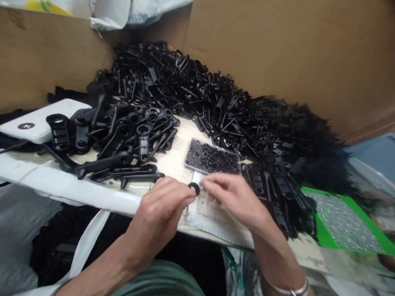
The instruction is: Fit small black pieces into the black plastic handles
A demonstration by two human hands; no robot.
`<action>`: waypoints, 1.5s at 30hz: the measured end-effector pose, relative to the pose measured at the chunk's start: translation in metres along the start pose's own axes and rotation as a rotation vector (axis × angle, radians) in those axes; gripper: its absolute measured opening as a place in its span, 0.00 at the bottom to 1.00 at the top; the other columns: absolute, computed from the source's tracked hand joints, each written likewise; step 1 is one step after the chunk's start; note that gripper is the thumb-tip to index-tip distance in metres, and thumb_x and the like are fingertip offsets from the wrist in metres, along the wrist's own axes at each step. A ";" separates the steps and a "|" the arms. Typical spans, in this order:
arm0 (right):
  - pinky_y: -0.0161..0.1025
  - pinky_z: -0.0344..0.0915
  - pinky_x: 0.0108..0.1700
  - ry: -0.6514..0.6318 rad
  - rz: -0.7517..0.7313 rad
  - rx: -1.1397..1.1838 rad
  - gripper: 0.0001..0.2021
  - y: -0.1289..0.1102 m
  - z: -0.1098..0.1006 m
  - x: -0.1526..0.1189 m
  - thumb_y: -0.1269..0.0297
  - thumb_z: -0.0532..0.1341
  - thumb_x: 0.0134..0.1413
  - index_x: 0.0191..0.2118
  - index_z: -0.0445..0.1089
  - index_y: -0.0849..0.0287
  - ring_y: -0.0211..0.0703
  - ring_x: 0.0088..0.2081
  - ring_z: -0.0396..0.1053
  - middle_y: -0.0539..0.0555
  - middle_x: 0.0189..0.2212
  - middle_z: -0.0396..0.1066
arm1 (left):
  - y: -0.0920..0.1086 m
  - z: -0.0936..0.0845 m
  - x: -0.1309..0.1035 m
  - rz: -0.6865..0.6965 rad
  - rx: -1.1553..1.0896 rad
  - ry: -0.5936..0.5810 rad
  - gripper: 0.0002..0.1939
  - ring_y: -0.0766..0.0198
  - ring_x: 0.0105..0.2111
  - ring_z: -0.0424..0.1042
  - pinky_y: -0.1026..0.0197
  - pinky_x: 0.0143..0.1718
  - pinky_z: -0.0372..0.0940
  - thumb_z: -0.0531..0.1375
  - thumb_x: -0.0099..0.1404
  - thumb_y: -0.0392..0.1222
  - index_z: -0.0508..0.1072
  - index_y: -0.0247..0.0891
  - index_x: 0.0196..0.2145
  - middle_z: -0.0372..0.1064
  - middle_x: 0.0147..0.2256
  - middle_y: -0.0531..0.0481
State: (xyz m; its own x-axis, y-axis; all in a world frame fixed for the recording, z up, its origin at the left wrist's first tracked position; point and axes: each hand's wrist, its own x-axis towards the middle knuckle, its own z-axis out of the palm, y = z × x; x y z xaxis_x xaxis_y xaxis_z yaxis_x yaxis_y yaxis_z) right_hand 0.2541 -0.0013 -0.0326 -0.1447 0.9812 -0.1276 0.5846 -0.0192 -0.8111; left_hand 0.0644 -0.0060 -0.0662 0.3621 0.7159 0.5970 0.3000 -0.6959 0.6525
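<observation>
Between thumb and fingers, my left hand (168, 205) pinches a black part whose ring-shaped end (194, 188) shows beyond the fingertips. My right hand (233, 197) is just right of that ring, its fingers bent together and blurred; whether something small is between them cannot be made out. Just beyond both hands lies a clear tray (212, 158) of tiny dark pieces. Under the right hand is a pale, partly see-through plate (212, 211) at the table's front edge.
Black plastic levers (143, 142) lie heaped at the left beside a white device (40, 121). A large pile of black parts (185, 82) runs along the cardboard wall (277, 49). More black parts (277, 189) and a green tray (367, 222) of small metallic pieces are at the right.
</observation>
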 end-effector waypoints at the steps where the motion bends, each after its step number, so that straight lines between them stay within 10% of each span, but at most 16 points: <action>1: 0.37 0.63 0.36 0.116 -0.032 -0.198 0.10 0.003 -0.005 0.008 0.63 0.56 0.60 0.37 0.75 0.58 0.41 0.32 0.68 0.52 0.31 0.73 | 0.001 -0.002 0.000 -0.035 -0.013 0.006 0.07 0.68 0.33 0.67 0.63 0.37 0.62 0.56 0.63 0.27 0.71 0.35 0.35 0.71 0.31 0.52; 5: 0.44 0.62 0.45 0.318 -0.047 -0.687 0.10 0.024 -0.017 0.039 0.68 0.57 0.58 0.41 0.75 0.56 0.50 0.44 0.70 0.57 0.41 0.74 | 0.002 -0.009 0.000 -0.200 -0.140 -0.013 0.06 0.69 0.34 0.69 0.67 0.36 0.63 0.58 0.63 0.29 0.72 0.37 0.32 0.71 0.31 0.54; 13: 0.43 0.63 0.42 0.295 -0.060 -0.667 0.08 0.040 -0.018 0.055 0.70 0.58 0.55 0.34 0.76 0.57 0.49 0.39 0.72 0.56 0.34 0.76 | 0.005 -0.010 0.000 -0.543 -0.445 0.028 0.04 0.70 0.27 0.72 0.72 0.26 0.65 0.63 0.58 0.32 0.76 0.39 0.31 0.75 0.28 0.54; 18: 0.41 0.66 0.43 0.335 -0.095 -0.494 0.08 0.029 -0.021 0.039 0.68 0.59 0.54 0.36 0.76 0.56 0.44 0.37 0.72 0.52 0.35 0.77 | 0.006 -0.006 0.003 -0.737 -0.659 0.080 0.03 0.70 0.26 0.73 0.73 0.27 0.66 0.66 0.54 0.33 0.77 0.36 0.29 0.76 0.27 0.52; 27: 0.35 0.69 0.27 0.145 -0.006 0.468 0.08 0.004 0.015 -0.015 0.63 0.69 0.46 0.34 0.75 0.58 0.37 0.23 0.69 0.50 0.25 0.72 | 0.011 -0.001 0.001 -0.806 -0.843 0.125 0.05 0.70 0.26 0.72 0.71 0.28 0.67 0.67 0.52 0.33 0.77 0.35 0.29 0.75 0.27 0.52; 45: 0.32 0.69 0.28 0.138 0.070 0.771 0.05 0.004 0.040 -0.036 0.66 0.67 0.50 0.33 0.73 0.60 0.35 0.24 0.68 0.50 0.23 0.72 | 0.015 0.004 -0.003 -0.883 -0.928 0.124 0.06 0.70 0.27 0.72 0.69 0.30 0.66 0.67 0.53 0.33 0.75 0.33 0.30 0.74 0.26 0.52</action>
State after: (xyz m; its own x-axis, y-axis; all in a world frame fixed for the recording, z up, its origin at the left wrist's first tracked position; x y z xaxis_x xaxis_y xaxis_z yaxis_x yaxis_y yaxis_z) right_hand 0.2297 -0.0445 -0.0542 0.0017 0.9868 -0.1619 -0.1381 -0.1601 -0.9774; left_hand 0.0710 -0.0188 -0.0598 0.2570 0.9466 -0.1949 -0.3469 0.2786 0.8956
